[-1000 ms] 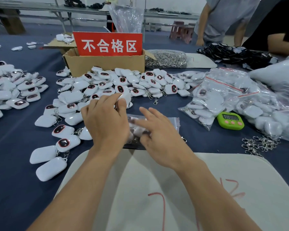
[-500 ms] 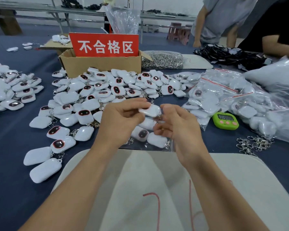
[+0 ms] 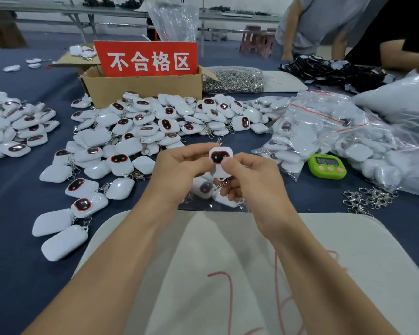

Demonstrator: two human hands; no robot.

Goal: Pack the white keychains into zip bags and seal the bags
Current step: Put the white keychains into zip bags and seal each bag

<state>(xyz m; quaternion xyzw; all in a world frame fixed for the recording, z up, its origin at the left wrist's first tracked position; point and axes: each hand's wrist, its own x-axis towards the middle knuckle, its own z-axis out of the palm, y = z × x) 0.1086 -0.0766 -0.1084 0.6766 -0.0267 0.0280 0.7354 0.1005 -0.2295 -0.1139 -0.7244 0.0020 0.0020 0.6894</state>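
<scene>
Item under examination: one white keychain (image 3: pixel 220 157), held upright above the table with its dark, red-rimmed face toward the camera and its metal clasp hanging below. The left hand (image 3: pixel 179 175) pinches its left edge. The right hand (image 3: pixel 254 182) pinches its right side, thumb on the lower face. Both grips are closed on the piece, and neither hand holds anything else that can be made out.

Directly beneath the hands lies a clear zip bag (image 3: pixel 205 201) on the blue cloth (image 3: pixel 15 213), at the far edge of a white pad (image 3: pixel 348 250) marked in red. It contains a few keychains. Whether its mouth is open cannot be determined.

Assessment: the step in hand appears to be a face check of a single piece before bagging. Packing of this bag looks part done and sealing not begun.

Next move, as judged: one hand must free itself to hold the bag mouth open while the other feeds the piece in clasp and all, without snagging the film.

Surroundings: a loose keychain heap (image 3: pixel 140 131) lies beyond and to the left. Filled zip bags (image 3: pixel 324 126) are on the right, with a green timer (image 3: pixel 327 165) beside them and loose clasps (image 3: pixel 370 199) nearer. A cardboard box (image 3: pixel 143 89) with a red sign stands behind the heap.
</scene>
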